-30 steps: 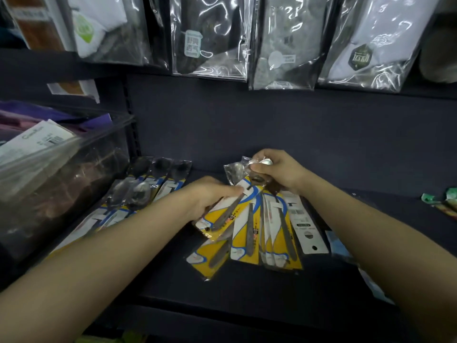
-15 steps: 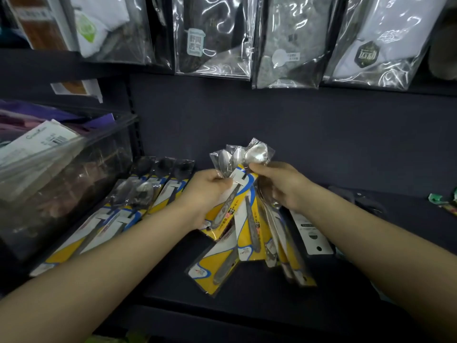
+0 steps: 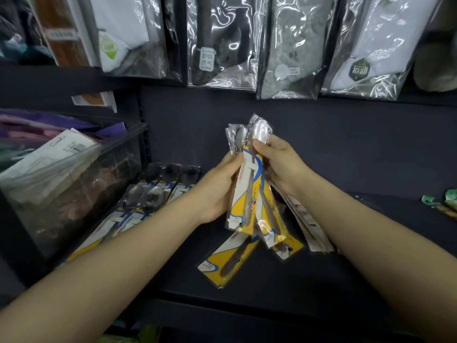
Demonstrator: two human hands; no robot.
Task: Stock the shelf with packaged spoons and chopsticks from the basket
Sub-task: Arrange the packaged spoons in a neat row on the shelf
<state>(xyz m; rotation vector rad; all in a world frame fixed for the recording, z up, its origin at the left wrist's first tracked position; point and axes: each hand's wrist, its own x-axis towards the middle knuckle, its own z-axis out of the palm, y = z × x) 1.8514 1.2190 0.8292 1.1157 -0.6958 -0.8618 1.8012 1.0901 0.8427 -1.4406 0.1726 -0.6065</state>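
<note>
Both hands hold a bundle of packaged spoons point(image 3: 249, 194), yellow-and-white cards in clear plastic, raised nearly upright above the dark shelf point(image 3: 358, 256). My left hand point(image 3: 217, 191) grips the bundle's left side. My right hand point(image 3: 279, 167) pinches it near the spoon bowls at the top. One spoon pack point(image 3: 230, 258) hangs or lies lower, its foot near the shelf front. Behind my right wrist, white-carded packs point(image 3: 306, 224) lean on the shelf. A row of spoon packs point(image 3: 138, 209) lies flat at the shelf's left. No basket is in view.
A clear plastic bin point(image 3: 61, 174) of bagged goods stands at the left. Bagged socks point(image 3: 289, 45) hang from the shelf above. Green-wrapped items point(image 3: 442, 204) lie at the far right of the shelf.
The bundle has been lifted off the shelf and gathered from a flat fan into a tighter, upright stack. Both hands have risen with it.
</note>
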